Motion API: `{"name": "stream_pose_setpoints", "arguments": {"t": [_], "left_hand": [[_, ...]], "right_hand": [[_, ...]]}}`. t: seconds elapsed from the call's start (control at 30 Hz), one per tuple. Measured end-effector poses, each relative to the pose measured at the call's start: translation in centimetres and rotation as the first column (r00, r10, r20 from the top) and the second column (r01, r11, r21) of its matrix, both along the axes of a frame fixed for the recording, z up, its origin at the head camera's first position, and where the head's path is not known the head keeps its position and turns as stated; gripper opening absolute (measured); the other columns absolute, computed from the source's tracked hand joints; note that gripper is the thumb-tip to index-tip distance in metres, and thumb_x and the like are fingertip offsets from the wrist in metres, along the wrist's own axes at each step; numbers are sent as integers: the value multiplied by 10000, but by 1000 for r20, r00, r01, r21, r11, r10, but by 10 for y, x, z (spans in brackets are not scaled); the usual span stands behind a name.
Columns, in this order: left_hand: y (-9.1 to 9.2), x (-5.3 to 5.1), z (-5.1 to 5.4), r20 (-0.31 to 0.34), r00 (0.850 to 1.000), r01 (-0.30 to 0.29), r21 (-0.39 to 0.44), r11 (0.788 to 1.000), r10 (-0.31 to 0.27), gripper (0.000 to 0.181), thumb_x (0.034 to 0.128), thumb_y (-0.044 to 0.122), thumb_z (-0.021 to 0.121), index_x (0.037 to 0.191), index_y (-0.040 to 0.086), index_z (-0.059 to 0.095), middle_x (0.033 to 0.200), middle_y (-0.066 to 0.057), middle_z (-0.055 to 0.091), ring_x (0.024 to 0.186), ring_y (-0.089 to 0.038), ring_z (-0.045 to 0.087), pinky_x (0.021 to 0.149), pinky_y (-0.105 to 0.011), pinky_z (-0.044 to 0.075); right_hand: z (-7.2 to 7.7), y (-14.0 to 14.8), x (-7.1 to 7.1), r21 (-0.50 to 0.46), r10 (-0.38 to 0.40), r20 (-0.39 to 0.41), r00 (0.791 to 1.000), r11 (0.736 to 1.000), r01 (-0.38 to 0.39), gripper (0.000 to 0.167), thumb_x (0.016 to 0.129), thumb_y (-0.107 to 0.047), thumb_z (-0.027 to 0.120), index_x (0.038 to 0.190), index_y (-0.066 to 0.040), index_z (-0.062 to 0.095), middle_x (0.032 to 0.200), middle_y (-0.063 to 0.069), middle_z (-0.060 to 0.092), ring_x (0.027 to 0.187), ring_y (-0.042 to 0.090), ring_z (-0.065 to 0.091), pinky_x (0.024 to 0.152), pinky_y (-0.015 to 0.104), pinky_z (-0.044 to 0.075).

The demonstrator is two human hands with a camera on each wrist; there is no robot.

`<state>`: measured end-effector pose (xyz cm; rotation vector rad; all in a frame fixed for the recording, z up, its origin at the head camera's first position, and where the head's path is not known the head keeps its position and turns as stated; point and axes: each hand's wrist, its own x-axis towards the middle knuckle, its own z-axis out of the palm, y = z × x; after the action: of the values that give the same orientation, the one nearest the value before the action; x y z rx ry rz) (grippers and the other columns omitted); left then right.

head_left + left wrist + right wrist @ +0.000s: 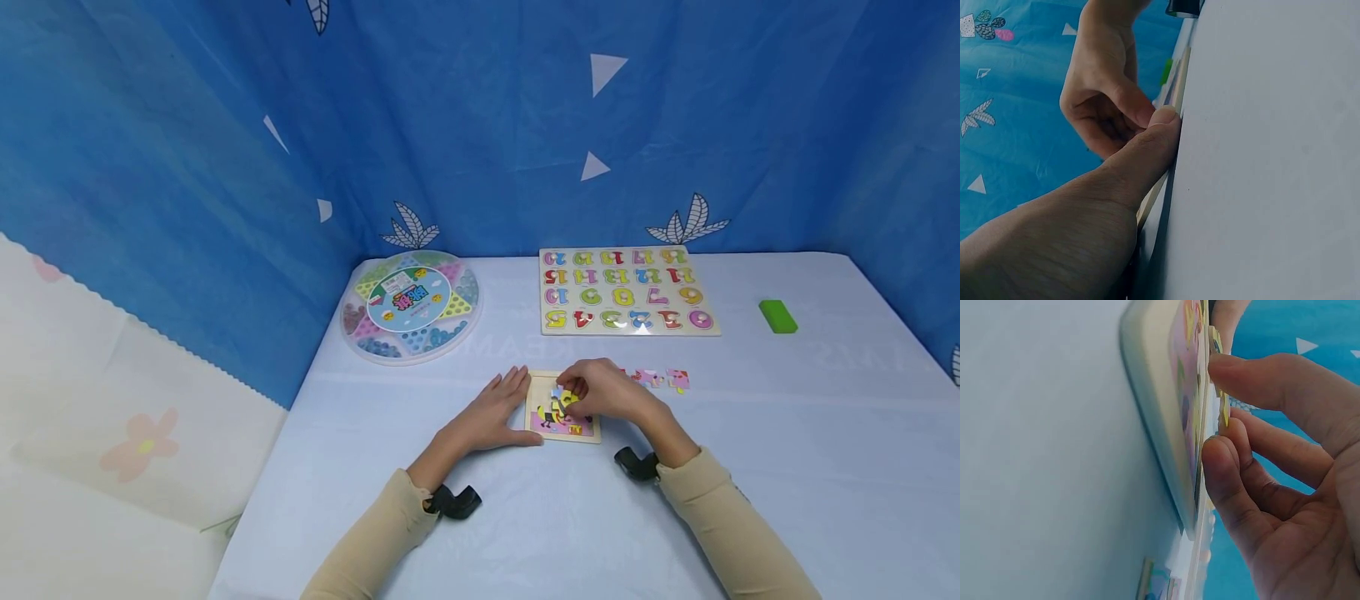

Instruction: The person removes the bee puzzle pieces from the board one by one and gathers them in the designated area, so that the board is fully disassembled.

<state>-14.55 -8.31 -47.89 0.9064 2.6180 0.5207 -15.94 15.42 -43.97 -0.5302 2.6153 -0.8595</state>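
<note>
A small jigsaw puzzle in a wooden tray [595, 433] lies on the table, its picture part-filled with a yellow figure on pink. My left hand [491, 417] rests at the tray's left side, fingers stretched along the left edge and thumb at the near edge. In the left wrist view, the thumb [1160, 125] presses on the tray's edge. Over the tray, my right hand [603, 390] pinches a yellow puzzle piece [1225, 406] between thumb and fingers. The right wrist view shows this piece held tilted, close above the picture; its printed face is mostly hidden.
Several loose puzzle pieces [660, 379] lie right of the tray, partly behind the right hand. Farther back are a number puzzle board [630, 292], a round Chinese checkers box [411, 307] and a green block [778, 317]. A blue curtain [480, 125] hangs behind the table.
</note>
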Motion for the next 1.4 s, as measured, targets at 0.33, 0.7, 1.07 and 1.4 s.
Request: {"name": "stream_pose_setpoints", "arguments": {"t": [0.33, 0.7, 1.07, 1.4], "left_hand": [[0, 0, 0, 0, 1000, 2, 5, 1000, -2, 1045, 845, 637, 623, 1568, 83, 110, 1657, -51, 51, 1537, -189, 19, 1256, -404, 83], [0, 1, -4, -4, 1000, 2, -13, 1000, -2, 1042, 844, 657, 606, 1568, 89, 117, 1655, -41, 54, 1535, -178, 23, 1256, -397, 89], [0, -1, -2, -11, 1000, -4, -2, 1000, 4, 1052, 838, 656, 615, 1570, 97, 108, 1657, -33, 55, 1536, -168, 18, 1257, -395, 86], [0, -1, -3, -5, 1000, -4, -8, 1000, 4, 1062, 833, 666, 612, 1572, 106, 95, 1658, -24, 42, 1536, -162, 4, 1257, -394, 76]], "right_hand": [[-3, 6, -2, -36, 13, -4, 1000, 999, -13, 394, 738, -159, 840, 1095, -40, 722, 859, -18, 661, 755, 119, 554, 687, 231, 507], [-3, 17, 3, -61, 27, -1, 1000, 998, -27, 401, 741, -182, 846, 1093, -34, 722, 875, -18, 671, 755, 114, 560, 671, 208, 511], [-4, 32, 2, -80, 12, 48, 999, 997, -8, 386, 728, -147, 849, 1071, -36, 711, 848, 3, 644, 754, 132, 546, 651, 213, 511], [-2, 37, 3, -72, -23, 76, 997, 997, 29, 386, 708, -146, 850, 1049, -42, 702, 837, 12, 629, 756, 140, 540, 638, 218, 500]]}}
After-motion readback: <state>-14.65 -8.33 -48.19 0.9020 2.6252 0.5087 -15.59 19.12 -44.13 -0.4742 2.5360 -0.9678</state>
